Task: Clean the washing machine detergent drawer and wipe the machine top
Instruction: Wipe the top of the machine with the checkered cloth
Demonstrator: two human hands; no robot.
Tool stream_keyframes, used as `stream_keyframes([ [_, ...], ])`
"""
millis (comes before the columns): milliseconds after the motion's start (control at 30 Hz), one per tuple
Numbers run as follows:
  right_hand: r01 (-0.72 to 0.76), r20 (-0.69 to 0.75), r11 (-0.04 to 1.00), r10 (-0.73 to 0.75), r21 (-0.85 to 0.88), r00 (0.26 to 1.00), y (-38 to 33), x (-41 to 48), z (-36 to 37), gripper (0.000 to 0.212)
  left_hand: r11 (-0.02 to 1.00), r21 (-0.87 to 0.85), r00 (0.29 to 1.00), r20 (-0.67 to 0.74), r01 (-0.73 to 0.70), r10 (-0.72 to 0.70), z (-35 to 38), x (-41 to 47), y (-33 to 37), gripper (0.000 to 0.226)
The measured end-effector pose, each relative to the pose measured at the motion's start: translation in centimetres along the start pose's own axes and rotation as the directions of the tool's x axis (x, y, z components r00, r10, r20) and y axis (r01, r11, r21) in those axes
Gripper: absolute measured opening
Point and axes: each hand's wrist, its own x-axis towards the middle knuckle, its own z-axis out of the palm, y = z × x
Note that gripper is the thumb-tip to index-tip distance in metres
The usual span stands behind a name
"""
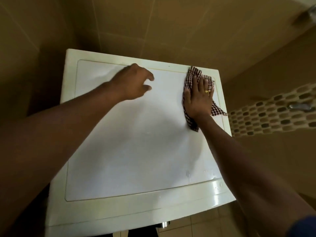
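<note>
The white top of the washing machine (136, 142) fills the middle of the view. My right hand (199, 98) lies flat with straight fingers on a red-and-white checked cloth (193, 77), pressing it onto the far right corner of the top. My left hand (135, 82) hovers near the far edge, left of centre, with loosely curled fingers and nothing in it. The detergent drawer is out of sight.
Beige tiled walls (153, 28) close in behind and to the left of the machine. A mosaic tile band (273, 115) with a metal fitting (299, 106) runs along the right wall. A chrome part (165, 224) shows below the machine's front edge.
</note>
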Motion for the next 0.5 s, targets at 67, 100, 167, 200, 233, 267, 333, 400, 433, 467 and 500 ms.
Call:
stream_keyframes([
  [67, 0.044, -0.011, 0.999, -0.044, 0.006, 0.999, -2.8, 1.1, 0.1, 0.069, 0.991, 0.115, 0.998, -0.009, 0.068, -0.067, -0.7, 0.5, -1.5, 0.047],
  [100, 0.147, -0.018, 0.989, -0.147, 0.007, 0.989, -3.4, 0.9, 0.0, 0.067, 0.980, 0.179, 0.995, 0.021, 0.088, -0.094, -0.9, 0.7, -2.2, 0.049],
  [167, 0.420, 0.003, 0.907, -0.420, -0.001, 0.907, -2.5, -1.1, -0.2, 0.064, 0.953, 0.294, 0.991, 0.086, 0.073, -0.102, -0.8, 1.0, -3.0, 0.050],
  [200, 0.496, 0.032, 0.868, -0.496, 0.006, 0.868, -1.0, -2.2, -0.3, 0.063, 0.939, 0.341, 0.990, 0.109, 0.045, -0.087, -0.6, 1.1, -3.3, 0.050],
  [233, 0.500, 0.047, 0.866, -0.499, 0.008, 0.865, 0.8, -2.8, -0.5, 0.063, 0.927, 0.375, 0.989, 0.124, 0.024, -0.076, -0.5, 1.1, -3.4, 0.049],
  [267, 0.432, 0.033, 0.902, -0.431, -0.005, 0.902, 2.4, -2.8, -0.7, 0.063, 0.919, 0.393, 0.988, 0.136, 0.011, -0.070, -0.5, 1.1, -3.5, 0.049],
  [333, 0.151, -0.004, 0.988, -0.151, -0.036, 0.988, 4.1, -0.8, -0.7, 0.068, 0.912, 0.410, 0.985, 0.156, 0.000, -0.070, -0.5, 1.2, -3.6, 0.049],
  [400, -0.081, 0.011, 0.996, 0.081, -0.033, 0.997, 2.6, 2.4, -0.5, 0.075, 0.911, 0.413, 0.986, 0.151, -0.002, -0.066, -0.5, 1.4, -3.7, 0.049],
  [433, -0.120, 0.005, 0.992, 0.120, -0.029, 0.993, 0.8, 3.5, -0.3, 0.076, 0.911, 0.411, 0.988, 0.142, -0.001, -0.063, -0.5, 1.6, -3.8, 0.048],
  [467, -0.099, -0.008, 0.995, 0.099, -0.033, 0.995, -1.4, 4.0, -0.2, 0.076, 0.915, 0.403, 0.988, 0.137, 0.007, -0.068, -0.6, 1.8, -3.9, 0.048],
  [500, -0.016, -0.017, 0.999, 0.016, -0.032, 1.000, -3.6, 4.0, 0.0, 0.074, 0.919, 0.394, 0.988, 0.137, 0.016, -0.076, -0.7, 1.9, -4.0, 0.048],
])
